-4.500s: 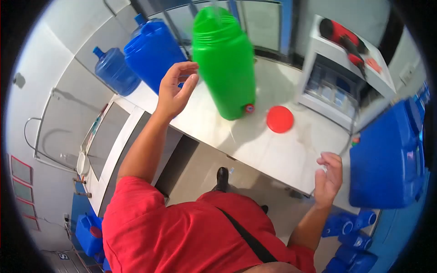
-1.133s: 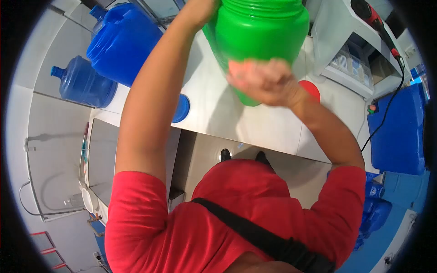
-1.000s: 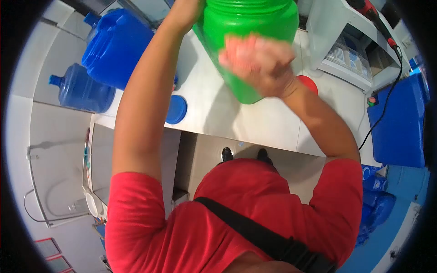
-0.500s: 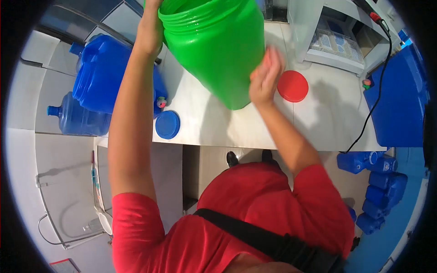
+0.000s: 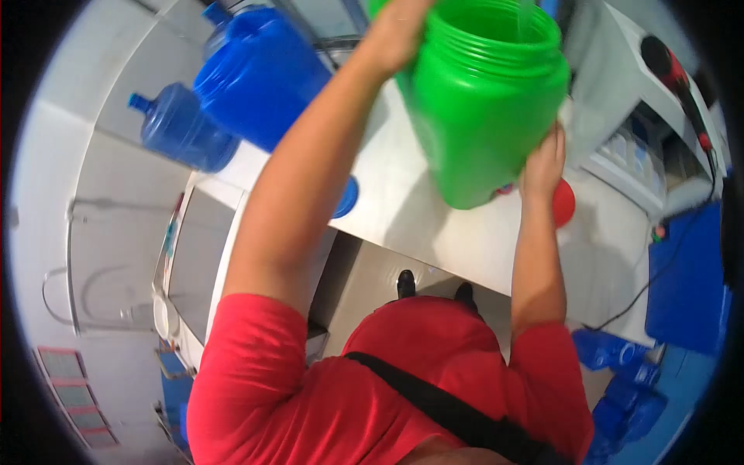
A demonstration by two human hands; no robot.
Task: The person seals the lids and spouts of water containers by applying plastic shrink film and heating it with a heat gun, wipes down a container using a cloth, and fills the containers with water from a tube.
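Observation:
A large green plastic drum (image 5: 488, 116) with a wide, threaded, uncapped mouth stands above the white countertop, slightly tilted. My left hand (image 5: 399, 35) is closed at its upper left side, beside the mouth; the fingers are partly hidden. Against the lower right side presses my right hand (image 5: 544, 164), its fingers running up along the wall. A small red and blue piece shows by the drum's base, too blurred to name. Just right of my right wrist lies a red round lid (image 5: 564, 203). Partly behind my left forearm is a blue round lid (image 5: 348, 197).
The white countertop (image 5: 395, 209) ends in a front edge before me. At the left are a blue jerrycan (image 5: 260, 77) and a clear blue water bottle (image 5: 186, 128). A white cabinet (image 5: 620, 163), a black cable and a blue container (image 5: 686, 279) stand right. Several blue cans (image 5: 628, 403) lie below.
My view has turned, so the scene sits rotated. The drum looks more upright, with more of its mouth showing. My right hand has shifted onto its lower right side; my left stays near the top.

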